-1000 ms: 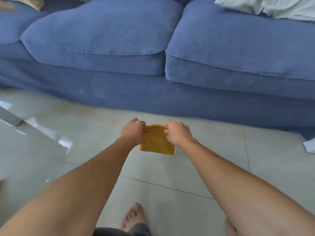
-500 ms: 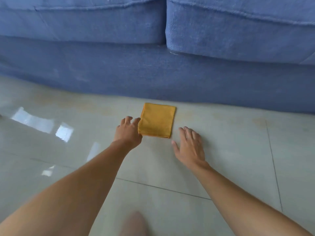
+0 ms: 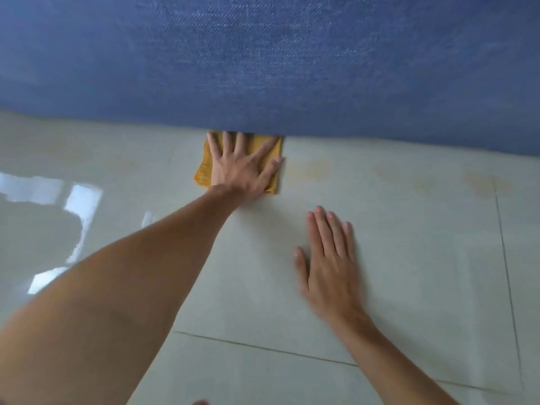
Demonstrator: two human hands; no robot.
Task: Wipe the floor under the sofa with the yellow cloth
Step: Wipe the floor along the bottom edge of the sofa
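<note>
The folded yellow cloth (image 3: 204, 168) lies flat on the pale tiled floor (image 3: 409, 258), its far edge tucked under the bottom hem of the blue sofa (image 3: 263, 62). My left hand (image 3: 242, 165) presses flat on top of the cloth, fingers spread, with the fingertips hidden beneath the sofa hem. My right hand (image 3: 330, 258) rests palm down on the bare tile, fingers together, a hand's width to the right and nearer to me than the cloth. It holds nothing.
The sofa's fabric skirt fills the top of the view and reaches almost to the floor. Faint yellowish stains (image 3: 318, 168) mark the tiles along the sofa edge. Bright window reflections (image 3: 79, 206) lie on the floor at the left.
The cloth went from held in both hands to lying on the floor. My left hand moved onto it and pushed it to the sofa hem. My right hand settled on the tile. The view dropped lower.
</note>
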